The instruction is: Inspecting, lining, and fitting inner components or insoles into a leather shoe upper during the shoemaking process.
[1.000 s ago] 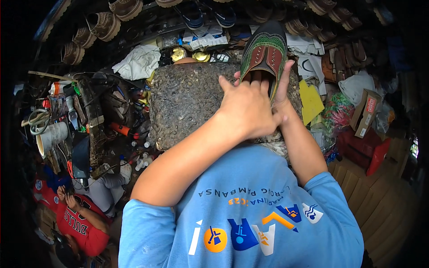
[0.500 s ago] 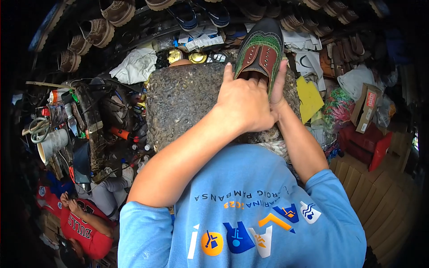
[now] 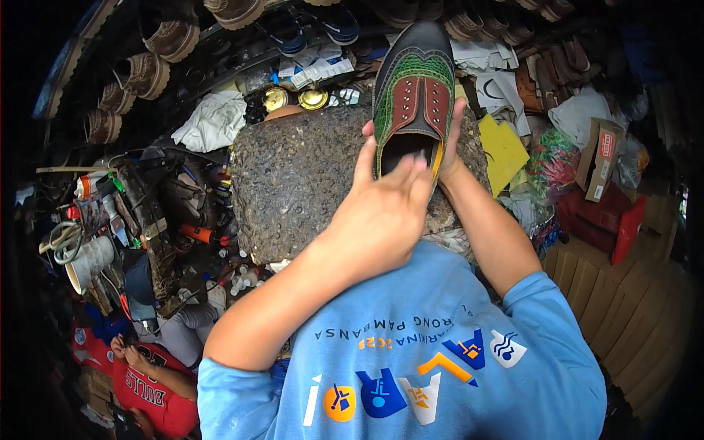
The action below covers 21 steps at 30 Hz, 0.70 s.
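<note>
A shoe [image 3: 411, 81] with a black toe, green textured panels and a reddish-brown lacing section stands out ahead of me, toe pointing away. No laces run through its eyelets. My right hand [image 3: 450, 139] grips its right side, thumb along the outside; a fingertip at the left edge seems to belong to it, the rest hidden beneath. At the shoe's opening is my left hand [image 3: 389, 205], fingers extended and slightly blurred over the heel end, thumb apart near the left side. A yellow strip of lining [image 3: 438, 155] shows inside the right edge.
Below the shoe is a rough dark block [image 3: 293, 183]. Yellow sheet [image 3: 503, 154], white crumpled cloth [image 3: 213, 121] and open tins [image 3: 313, 98] surround it. Shoes [image 3: 170, 33] line the far racks. Tools and a white cup [image 3: 89, 253] crowd the left; another person [image 3: 150, 381] sits lower left.
My left fingers have drawn back out of the shoe's opening toward me, uncovering its inside. The shoe has shifted slightly left and stands more upright in view, still in my right hand.
</note>
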Tool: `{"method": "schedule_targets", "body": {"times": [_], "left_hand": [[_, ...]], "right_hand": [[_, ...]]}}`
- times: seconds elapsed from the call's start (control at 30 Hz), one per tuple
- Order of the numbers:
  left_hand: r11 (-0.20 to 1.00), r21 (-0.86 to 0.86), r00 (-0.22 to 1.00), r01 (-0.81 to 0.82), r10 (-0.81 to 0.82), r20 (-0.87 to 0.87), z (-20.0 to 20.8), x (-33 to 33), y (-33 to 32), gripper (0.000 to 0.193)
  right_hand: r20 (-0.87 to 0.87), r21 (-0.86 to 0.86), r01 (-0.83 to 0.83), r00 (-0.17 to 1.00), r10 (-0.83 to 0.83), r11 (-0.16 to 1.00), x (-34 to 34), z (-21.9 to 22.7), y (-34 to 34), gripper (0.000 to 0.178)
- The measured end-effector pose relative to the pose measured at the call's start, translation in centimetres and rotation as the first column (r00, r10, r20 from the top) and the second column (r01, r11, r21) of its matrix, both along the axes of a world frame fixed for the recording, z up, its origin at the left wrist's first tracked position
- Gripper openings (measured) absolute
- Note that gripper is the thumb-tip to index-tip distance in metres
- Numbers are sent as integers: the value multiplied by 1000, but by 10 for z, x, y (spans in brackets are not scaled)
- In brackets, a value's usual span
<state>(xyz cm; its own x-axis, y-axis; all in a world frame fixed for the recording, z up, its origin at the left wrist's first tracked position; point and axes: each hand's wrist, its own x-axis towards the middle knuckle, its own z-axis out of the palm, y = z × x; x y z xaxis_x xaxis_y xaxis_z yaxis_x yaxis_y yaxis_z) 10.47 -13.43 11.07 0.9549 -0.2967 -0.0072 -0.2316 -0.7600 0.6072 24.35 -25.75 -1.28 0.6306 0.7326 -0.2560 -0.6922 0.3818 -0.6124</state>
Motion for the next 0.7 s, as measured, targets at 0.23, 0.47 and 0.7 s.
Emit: {"method": "schedule_targets", "body": {"times": [0.23, 0.47, 0.7], "left_hand": [[952, -291, 973, 95, -150, -173, 29, 14, 55, 71], [988, 2, 908, 151, -138, -396, 16, 2, 26, 60], [968, 20, 882, 251, -221, -415, 28, 23, 48, 66]], "right_hand": [[-25, 115, -83, 996, 86, 990, 1, 1, -3, 126], [-12, 131, -151, 988, 154, 980, 1, 0, -2, 127], [52, 17, -56, 997, 55, 998, -4, -3, -1, 125]]}}
